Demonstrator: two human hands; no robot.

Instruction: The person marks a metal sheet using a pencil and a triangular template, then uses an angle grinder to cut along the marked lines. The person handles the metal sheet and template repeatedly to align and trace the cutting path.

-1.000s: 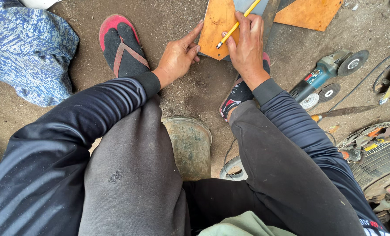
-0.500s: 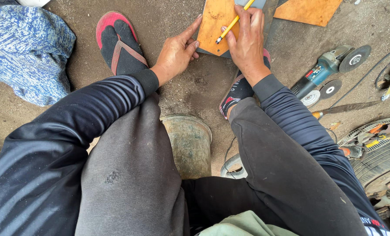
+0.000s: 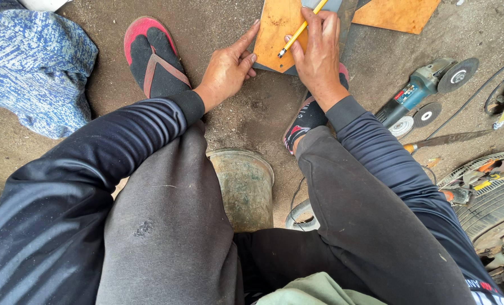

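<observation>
Rusty orange metal plate (image 3: 278, 31) on the dirt floor, pinned by two bare hands and marked with a yellow pencil (image 3: 301, 29).

The right hand (image 3: 318, 56) presses down on the plate's right part, fingers closed around the pencil, whose dark tip rests on the plate's surface. The left hand (image 3: 227, 69) lies just beside the plate's left edge, holding nothing, its forefinger stretched out to touch that edge while the other fingers curl loosely. The plate lies at the top of the view, between the person's feet, over a grey sheet. A red and black sandal (image 3: 153, 56) sits left of the left hand. An angle grinder (image 3: 427, 87) with loose grinding discs (image 3: 415, 120) lies well apart to the right, and an upturned metal bucket (image 3: 243, 183) stands between the knees.
</observation>
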